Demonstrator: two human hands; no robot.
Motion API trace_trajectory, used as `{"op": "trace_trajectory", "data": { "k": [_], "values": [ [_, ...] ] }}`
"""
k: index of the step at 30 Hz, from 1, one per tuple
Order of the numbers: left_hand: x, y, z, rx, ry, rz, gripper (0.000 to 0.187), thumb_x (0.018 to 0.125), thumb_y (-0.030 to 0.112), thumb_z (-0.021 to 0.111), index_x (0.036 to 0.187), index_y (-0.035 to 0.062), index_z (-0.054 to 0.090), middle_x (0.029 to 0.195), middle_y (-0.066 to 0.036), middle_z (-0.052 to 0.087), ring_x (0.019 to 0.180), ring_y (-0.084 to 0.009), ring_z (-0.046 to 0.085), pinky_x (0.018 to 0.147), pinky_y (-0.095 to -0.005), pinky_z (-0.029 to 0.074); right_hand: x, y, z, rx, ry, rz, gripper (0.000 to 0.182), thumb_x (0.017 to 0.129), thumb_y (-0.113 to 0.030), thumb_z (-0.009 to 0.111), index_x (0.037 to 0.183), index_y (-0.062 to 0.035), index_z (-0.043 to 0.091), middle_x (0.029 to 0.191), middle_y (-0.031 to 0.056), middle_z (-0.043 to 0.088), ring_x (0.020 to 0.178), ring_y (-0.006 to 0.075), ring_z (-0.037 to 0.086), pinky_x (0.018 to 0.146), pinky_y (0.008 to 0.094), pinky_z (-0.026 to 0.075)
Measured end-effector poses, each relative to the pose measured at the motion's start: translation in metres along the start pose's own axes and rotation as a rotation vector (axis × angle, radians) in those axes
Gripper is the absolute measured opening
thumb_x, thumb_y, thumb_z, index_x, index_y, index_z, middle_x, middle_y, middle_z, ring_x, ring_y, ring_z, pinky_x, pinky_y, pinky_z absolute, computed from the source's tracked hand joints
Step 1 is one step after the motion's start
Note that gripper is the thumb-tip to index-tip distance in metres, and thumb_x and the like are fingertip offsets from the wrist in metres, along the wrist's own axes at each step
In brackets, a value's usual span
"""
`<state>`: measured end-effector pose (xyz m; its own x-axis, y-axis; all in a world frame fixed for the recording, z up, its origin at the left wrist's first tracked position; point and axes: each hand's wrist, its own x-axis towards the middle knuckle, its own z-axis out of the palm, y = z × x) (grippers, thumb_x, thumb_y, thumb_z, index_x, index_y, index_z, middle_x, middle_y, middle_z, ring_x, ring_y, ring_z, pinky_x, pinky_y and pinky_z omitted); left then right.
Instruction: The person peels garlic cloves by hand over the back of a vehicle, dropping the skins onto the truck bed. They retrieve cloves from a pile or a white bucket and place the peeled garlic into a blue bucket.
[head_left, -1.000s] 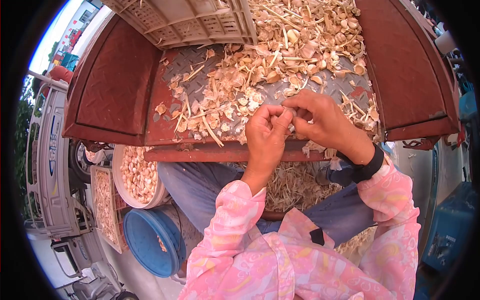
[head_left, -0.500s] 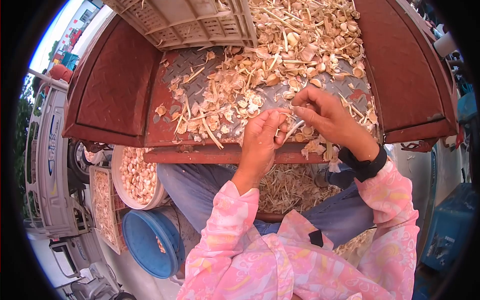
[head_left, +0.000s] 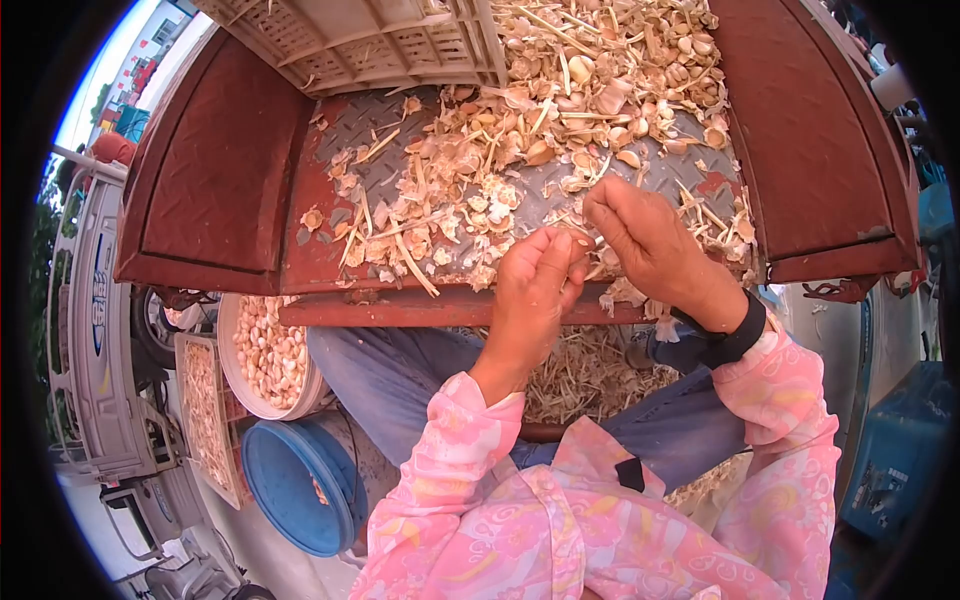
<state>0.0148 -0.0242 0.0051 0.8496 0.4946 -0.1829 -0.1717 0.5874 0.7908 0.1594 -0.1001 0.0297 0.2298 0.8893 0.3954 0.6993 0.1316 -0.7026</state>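
Note:
My left hand (head_left: 537,285) is closed in a pinch, thumb against fingers, on what looks like a garlic clove (head_left: 581,241) mostly covered by the fingertips. Close on its right, my right hand (head_left: 650,243) is curled with the fingertips turned down. A small pale end shows near those fingers, but what they grip is hidden. Both hands are above the front edge of a red metal truck bed (head_left: 400,305). Behind them lies a heap of garlic cloves, dry skins and stalks (head_left: 590,95).
A tipped plastic crate (head_left: 370,50) stands at the back left. Red side panels (head_left: 215,160) flank the bed. Below left are a white bucket of garlic cloves (head_left: 270,355), a crate of garlic pieces (head_left: 205,420) and a blue bucket (head_left: 300,490). Stalks and skins (head_left: 590,375) lie between the legs.
The right hand has turned over and curled its fingers inward. A pale stick-like thing seen between the hands is now mostly hidden. The left hand stays pinched, slightly lower.

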Motion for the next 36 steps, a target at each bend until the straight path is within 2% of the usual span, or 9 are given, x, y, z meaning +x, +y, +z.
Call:
{"op": "trace_trajectory", "data": {
  "k": [2,6,11,18,20,24,27,29,36],
  "values": [
    [0.001,0.001,0.0,-0.067,-0.033,0.016,0.022,0.096,0.02,0.044,0.098,-0.0002,0.053,0.076,-0.004,0.051,0.055,-0.004,0.038,0.045,-0.0155,0.029,0.005,0.008,-0.007,0.033,-0.085,0.239,0.014,0.09,-0.014,0.05,0.089,-0.0002,0.048,0.069,0.0131,0.052,0.066,0.0251,0.055,0.059,0.0377,0.042],
    [-0.003,0.013,0.004,-0.121,0.004,-0.136,0.024,0.096,0.022,0.043,0.103,0.0001,0.052,0.079,-0.006,0.053,0.066,-0.0104,0.054,0.052,-0.0175,0.043,0.004,0.018,-0.012,0.309,-0.126,0.535,0.019,0.092,-0.015,0.048,0.102,0.0016,0.05,0.078,0.0086,0.056,0.072,0.0146,0.054,0.063,0.0317,0.045],
    [0.004,0.005,0.003,-0.157,-0.019,-0.248,0.027,0.096,0.026,0.045,0.105,0.0011,0.052,0.084,-0.005,0.056,0.085,-0.0193,0.063,0.067,-0.0249,0.055,-0.007,0.017,0.002,0.608,-0.068,0.344,0.03,0.095,-0.008,0.039,0.123,0.0016,0.042,0.107,0.012,0.055,0.095,0.0174,0.056,0.077,0.0286,0.049],
    [0.011,-0.005,0.009,-0.344,0.022,-0.121,0.02,0.094,0.017,0.049,0.105,0.0008,0.053,0.09,-0.004,0.059,0.078,-0.0082,0.059,0.07,-0.0223,0.052,-0.013,0.001,0.026,0.606,-0.022,0.185,0.038,0.095,-0.005,0.037,0.133,-0.0027,0.036,0.123,0.0172,0.052,0.111,0.0245,0.054,0.092,0.0319,0.043],
    [0.012,-0.01,-0.002,-0.371,-0.011,-0.129,0.02,0.093,0.019,0.053,0.104,0.0026,0.055,0.087,-0.001,0.059,0.073,-0.0056,0.056,0.062,-0.0178,0.048,-0.015,-0.003,0.021,0.579,-0.056,0.177,0.039,0.094,-0.006,0.038,0.133,-0.0029,0.036,0.126,0.0172,0.051,0.114,0.0258,0.052,0.094,0.032,0.042],
    [0.01,-0.008,-0.003,-0.374,0.021,-0.166,0.018,0.091,0.017,0.056,0.102,0.0029,0.056,0.084,-0.001,0.058,0.067,-0.0045,0.052,0.053,-0.0141,0.043,-0.011,-0.007,0.009,0.384,-0.095,0.012,0.039,0.09,-0.009,0.046,0.128,-0.0016,0.043,0.122,0.0142,0.054,0.116,0.0238,0.05,0.093,0.0345,0.042],
    [0.007,0.0,-0.007,-0.483,-0.033,-0.237,0.018,0.092,0.014,0.053,0.104,0.0002,0.054,0.084,-0.004,0.055,0.066,-0.006,0.05,0.05,-0.0122,0.044,0.006,0.021,-0.01,0.294,0.069,0.216,0.032,0.087,-0.007,0.049,0.118,-0.0018,0.053,0.114,0.0167,0.056,0.105,0.0284,0.056,0.088,0.0366,0.044],
    [0.005,0.006,-0.004,-0.566,-0.051,-0.282,0.019,0.093,0.012,0.051,0.106,-0.001,0.052,0.086,-0.006,0.054,0.066,-0.0071,0.049,0.05,-0.0114,0.046,0.015,0.054,-0.029,-0.269,0.013,0.255,0.026,0.086,-0.008,0.052,0.111,-0.0036,0.057,0.102,0.0154,0.057,0.094,0.0264,0.059,0.079,0.0384,0.045],
    [0.0,0.014,0.0,-0.605,0.001,-0.31,0.023,0.093,0.012,0.051,0.111,-0.0014,0.052,0.09,-0.009,0.055,0.071,-0.0086,0.052,0.052,-0.0129,0.048,0.018,0.068,-0.031,-0.644,-0.194,0.25,0.016,0.08,-0.005,0.055,0.096,-0.0032,0.056,0.089,0.0181,0.054,0.083,0.038,0.056,0.069,0.0454,0.045]
  ]
}}
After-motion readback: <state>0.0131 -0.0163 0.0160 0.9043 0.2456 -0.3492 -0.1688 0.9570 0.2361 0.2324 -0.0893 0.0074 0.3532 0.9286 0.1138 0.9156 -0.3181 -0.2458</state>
